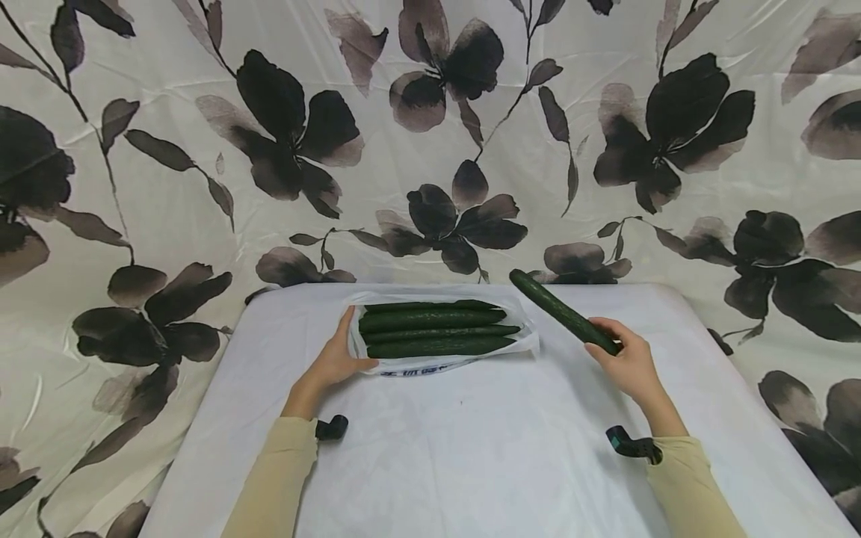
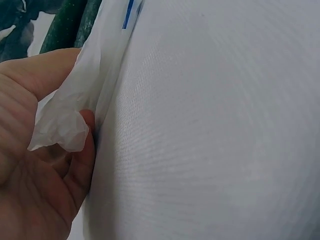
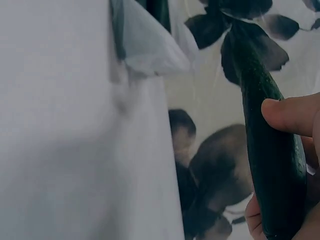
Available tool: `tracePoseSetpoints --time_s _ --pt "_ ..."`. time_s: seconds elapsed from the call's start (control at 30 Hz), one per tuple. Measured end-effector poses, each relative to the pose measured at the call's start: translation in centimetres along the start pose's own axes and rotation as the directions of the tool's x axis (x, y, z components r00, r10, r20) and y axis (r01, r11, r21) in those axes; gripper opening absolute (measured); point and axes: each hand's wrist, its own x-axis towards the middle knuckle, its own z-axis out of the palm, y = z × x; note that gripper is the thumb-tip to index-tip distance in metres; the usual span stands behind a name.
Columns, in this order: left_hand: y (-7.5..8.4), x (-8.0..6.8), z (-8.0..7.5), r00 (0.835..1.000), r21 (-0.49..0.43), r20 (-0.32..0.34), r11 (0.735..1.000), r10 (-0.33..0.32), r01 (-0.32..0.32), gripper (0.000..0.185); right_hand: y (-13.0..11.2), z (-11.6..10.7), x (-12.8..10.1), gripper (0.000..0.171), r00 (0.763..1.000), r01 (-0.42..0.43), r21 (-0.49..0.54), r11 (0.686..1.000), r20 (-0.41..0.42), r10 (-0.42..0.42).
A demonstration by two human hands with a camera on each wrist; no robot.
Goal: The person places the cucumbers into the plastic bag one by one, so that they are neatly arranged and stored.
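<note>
A white plastic bag [image 1: 525, 340] lies open on the white table [image 1: 471, 448] with several dark green cucumbers [image 1: 437, 329] side by side on it. My left hand [image 1: 334, 360] rests at the bag's left end and pinches its crumpled edge [image 2: 65, 125] between thumb and palm. My right hand [image 1: 625, 362] holds one long cucumber [image 1: 561, 311] by its near end, raised and angled up to the left, just right of the bag. In the right wrist view the thumb [image 3: 292, 114] presses on that cucumber [image 3: 272, 155].
A floral black-and-cream cloth [image 1: 430, 134] hangs behind and around the table. The table's back edge sits just past the bag. Bare tabletop stretches toward me between my two sleeves.
</note>
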Motion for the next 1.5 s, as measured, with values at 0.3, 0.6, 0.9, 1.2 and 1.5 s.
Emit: tracePoseSetpoints --time_s 0.3,0.6,0.9,1.2,1.5 --pt "0.2 -0.1 0.0 1.0 -0.01 0.005 1.0 -0.012 0.012 0.123 -2.8 3.9 2.6 0.044 0.979 0.155 0.078 0.985 0.117 -0.164" --pt "0.4 0.1 0.0 1.0 -0.014 0.015 1.0 -0.005 0.005 0.125 -5.4 7.2 5.0 0.043 0.92 0.259 0.121 0.958 0.271 -0.283" --pt "0.3 0.1 0.0 1.0 -0.019 0.025 1.0 -0.001 0.002 0.126 -7.5 10.0 6.7 0.042 0.859 0.323 0.154 0.934 0.367 -0.357" --pt "-0.1 0.2 -0.2 0.999 -0.036 0.032 0.999 -0.011 0.013 0.13 -8.6 12.2 7.2 0.04 0.824 0.327 0.131 0.936 0.446 -0.35" --pt "-0.3 -0.1 0.1 0.999 -0.033 0.033 0.999 -0.019 0.02 0.13 -8.1 14.3 7.2 0.039 0.817 0.33 0.091 0.94 0.471 -0.332"
